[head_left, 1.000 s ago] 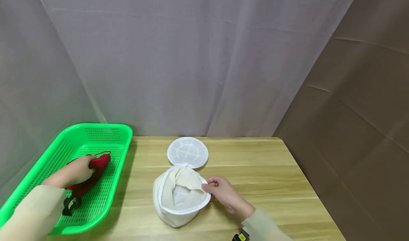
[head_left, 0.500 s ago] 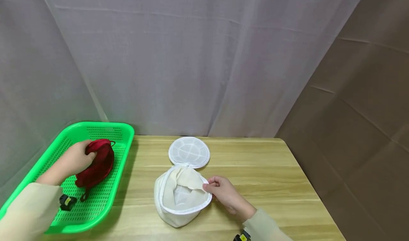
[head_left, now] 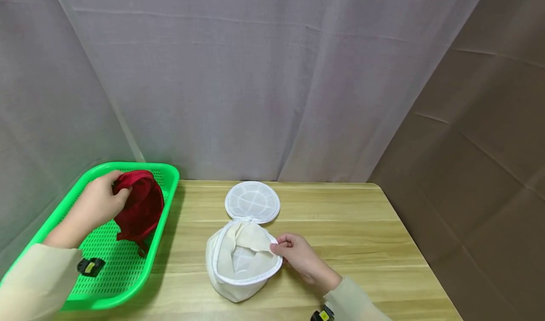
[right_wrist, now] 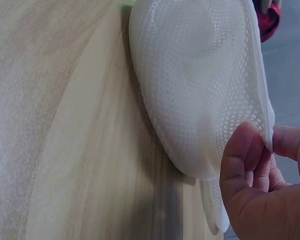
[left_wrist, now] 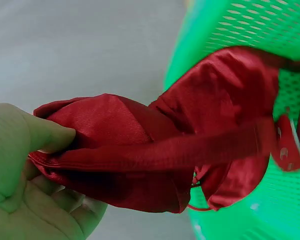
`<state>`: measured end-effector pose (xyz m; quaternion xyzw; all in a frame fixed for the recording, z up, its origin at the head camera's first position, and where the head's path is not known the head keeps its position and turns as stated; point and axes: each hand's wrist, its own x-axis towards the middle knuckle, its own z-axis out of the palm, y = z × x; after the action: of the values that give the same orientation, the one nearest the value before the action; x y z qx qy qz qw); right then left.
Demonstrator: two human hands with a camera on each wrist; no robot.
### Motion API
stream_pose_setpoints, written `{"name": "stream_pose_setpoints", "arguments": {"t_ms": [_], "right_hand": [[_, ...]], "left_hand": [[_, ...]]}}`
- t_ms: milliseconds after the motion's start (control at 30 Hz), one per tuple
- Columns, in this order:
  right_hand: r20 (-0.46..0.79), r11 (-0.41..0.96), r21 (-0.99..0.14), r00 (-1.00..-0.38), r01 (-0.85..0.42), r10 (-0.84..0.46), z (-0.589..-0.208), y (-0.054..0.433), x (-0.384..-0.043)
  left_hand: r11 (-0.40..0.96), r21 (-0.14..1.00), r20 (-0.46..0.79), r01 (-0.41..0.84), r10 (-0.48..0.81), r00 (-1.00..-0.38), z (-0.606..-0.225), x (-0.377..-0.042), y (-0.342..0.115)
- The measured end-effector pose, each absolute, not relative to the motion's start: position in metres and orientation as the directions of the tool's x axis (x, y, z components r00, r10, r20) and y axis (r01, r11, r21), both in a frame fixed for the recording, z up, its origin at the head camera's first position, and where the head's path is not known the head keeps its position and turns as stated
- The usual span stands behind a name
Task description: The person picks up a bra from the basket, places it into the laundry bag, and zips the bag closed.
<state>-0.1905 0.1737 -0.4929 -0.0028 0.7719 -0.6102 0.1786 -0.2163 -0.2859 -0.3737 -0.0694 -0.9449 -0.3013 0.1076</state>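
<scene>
My left hand (head_left: 100, 200) pinches a red satin bra (head_left: 140, 205) by the edge of one cup, thumb on top. In the left wrist view the bra (left_wrist: 135, 150) hangs with a strap across it and its hook band at the right, above the green basket. My right hand (head_left: 298, 259) pinches the zippered rim of a white mesh laundry bag (head_left: 238, 290), its mouth open upward. Folded cream-coloured panels show inside the bag. Its round mesh lid (head_left: 252, 201) lies flipped back on the table. In the right wrist view, the bag's honeycomb side (right_wrist: 185, 95) stands on the wood.
The green plastic basket (head_left: 146, 269) stands at the table's left end, its perforated floor partly covered by the left arm. The wooden table (head_left: 340, 217) reaches back to a grey curtain (head_left: 221, 84). A brown sheet (head_left: 472, 146) hangs along the right side.
My left hand has lifted the bra from the basket floor, moving up and away, and the bra has unfolded. My right hand stays at the bag's rim.
</scene>
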Motion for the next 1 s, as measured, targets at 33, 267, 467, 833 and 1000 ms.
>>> {"name": "stream_pose_setpoints", "arguments": {"t_ms": [33, 267, 467, 833, 1000], "right_hand": [[-0.272, 0.256, -0.943, -0.936, 0.213, -0.223, -0.493, 0.173, -0.191], [-0.271, 0.254, -0.944, -0.936, 0.212, -0.225, -0.492, 0.169, -0.193], [-0.245, 0.225, -0.955, -0.941, 0.192, -0.233, -0.494, 0.166, -0.196], [-0.241, 0.248, -0.951, -0.944, 0.184, -0.224, -0.497, 0.162, -0.2], [-0.236, 0.244, -0.953, -0.944, 0.179, -0.231, -0.497, 0.163, -0.202]], "left_hand": [[0.809, 0.552, 0.262, 0.201, 0.061, -0.963, -0.37, -0.215, -0.284], [0.769, 0.605, 0.324, 0.207, 0.0, -0.946, -0.338, -0.202, -0.266], [0.715, 0.637, 0.405, 0.287, 0.005, -0.914, -0.318, -0.193, -0.242], [0.614, 0.669, 0.517, 0.419, 0.02, -0.856, -0.299, -0.178, -0.204], [0.554, 0.663, 0.571, 0.504, 0.061, -0.819, -0.291, -0.172, -0.182]]}}
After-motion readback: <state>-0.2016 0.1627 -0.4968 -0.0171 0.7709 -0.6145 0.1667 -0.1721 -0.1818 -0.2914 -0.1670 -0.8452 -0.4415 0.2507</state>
